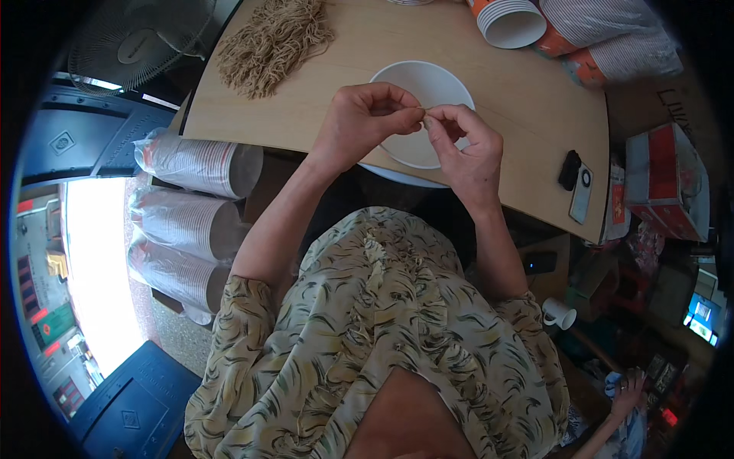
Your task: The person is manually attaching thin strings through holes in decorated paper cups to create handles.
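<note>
Both of my hands meet fingertip to fingertip over a white round bowl-like container (427, 75) at the table's near edge. My left hand (363, 122) is closed in a pinch. Against it, my right hand (470, 149) pinches with thumb and forefinger. Whatever lies between the fingertips is too small to make out; a tiny light-coloured bit shows there. To the left at the back of the table lies a heap of tan, stringy strands (274, 46).
Stacked paper tubs (512, 23) and wrapped cup stacks (619, 53) occupy the back right. A phone (581, 195) and a small black object (569, 170) rest by the right edge. Bagged tub stacks (187, 226) stand at left, below a fan (138, 46). Another person's hand (628, 392) shows lower right.
</note>
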{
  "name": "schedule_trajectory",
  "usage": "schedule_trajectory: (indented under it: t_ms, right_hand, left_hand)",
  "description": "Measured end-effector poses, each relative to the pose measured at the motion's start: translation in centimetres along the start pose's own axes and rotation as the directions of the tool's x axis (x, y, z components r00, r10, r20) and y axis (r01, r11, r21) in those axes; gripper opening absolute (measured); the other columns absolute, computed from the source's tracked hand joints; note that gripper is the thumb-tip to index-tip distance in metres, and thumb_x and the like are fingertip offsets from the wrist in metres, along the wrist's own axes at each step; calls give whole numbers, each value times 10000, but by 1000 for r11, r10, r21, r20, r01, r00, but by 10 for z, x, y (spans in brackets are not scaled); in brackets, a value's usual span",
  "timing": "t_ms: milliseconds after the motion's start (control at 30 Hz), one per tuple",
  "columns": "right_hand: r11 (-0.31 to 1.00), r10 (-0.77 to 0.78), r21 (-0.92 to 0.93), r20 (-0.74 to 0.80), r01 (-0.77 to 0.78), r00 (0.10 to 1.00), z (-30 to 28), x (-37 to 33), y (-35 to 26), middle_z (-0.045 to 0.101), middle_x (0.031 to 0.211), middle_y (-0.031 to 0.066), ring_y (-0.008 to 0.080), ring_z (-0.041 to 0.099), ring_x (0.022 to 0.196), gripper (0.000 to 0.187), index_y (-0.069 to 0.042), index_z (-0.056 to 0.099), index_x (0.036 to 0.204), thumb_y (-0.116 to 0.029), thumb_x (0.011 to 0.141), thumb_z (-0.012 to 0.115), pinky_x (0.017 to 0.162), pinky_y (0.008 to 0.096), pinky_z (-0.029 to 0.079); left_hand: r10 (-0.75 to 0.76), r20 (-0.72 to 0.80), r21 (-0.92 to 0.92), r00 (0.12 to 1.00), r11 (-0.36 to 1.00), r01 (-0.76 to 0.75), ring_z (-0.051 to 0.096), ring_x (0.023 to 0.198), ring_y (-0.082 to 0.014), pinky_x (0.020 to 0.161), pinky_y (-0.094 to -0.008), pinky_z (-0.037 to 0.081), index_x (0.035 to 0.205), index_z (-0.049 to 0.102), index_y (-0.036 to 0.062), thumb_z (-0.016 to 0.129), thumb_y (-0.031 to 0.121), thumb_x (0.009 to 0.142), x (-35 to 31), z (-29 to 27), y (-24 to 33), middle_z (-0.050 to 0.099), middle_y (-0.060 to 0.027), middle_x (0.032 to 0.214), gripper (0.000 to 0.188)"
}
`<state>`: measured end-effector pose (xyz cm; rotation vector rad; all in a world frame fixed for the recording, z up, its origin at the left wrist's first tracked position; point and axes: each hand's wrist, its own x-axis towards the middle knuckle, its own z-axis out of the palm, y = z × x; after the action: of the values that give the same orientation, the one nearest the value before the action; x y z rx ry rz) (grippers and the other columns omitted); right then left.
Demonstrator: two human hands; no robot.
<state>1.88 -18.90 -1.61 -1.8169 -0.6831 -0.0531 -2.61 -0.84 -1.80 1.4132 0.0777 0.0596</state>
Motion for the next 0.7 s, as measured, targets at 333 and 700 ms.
schedule_trajectory:
  t_ms: [333,700]
  right_hand:
    - [976,126,174,45,-132,991,-4,-1,3,690,805,18,60,619,706,95,29,688,979,-47,923,696,666,226,504]
    - [838,336,421,103,-347,936,-7,6,4,688,808,29,58,578,673,113,35,707,951,-73,919,709,614,202,468]
  left_hand:
    - [-60,-24,-22,998,998,60,718,861,-131,804,-256,587,1018,704,-60,732,49,891,-2,3,4,741,-93,904,170]
    - [50,-10,97,999,994,-49,714,913,-126,837,-256,582,1046,693,-60,724,19,905,-7,11,2,734,-75,960,165]
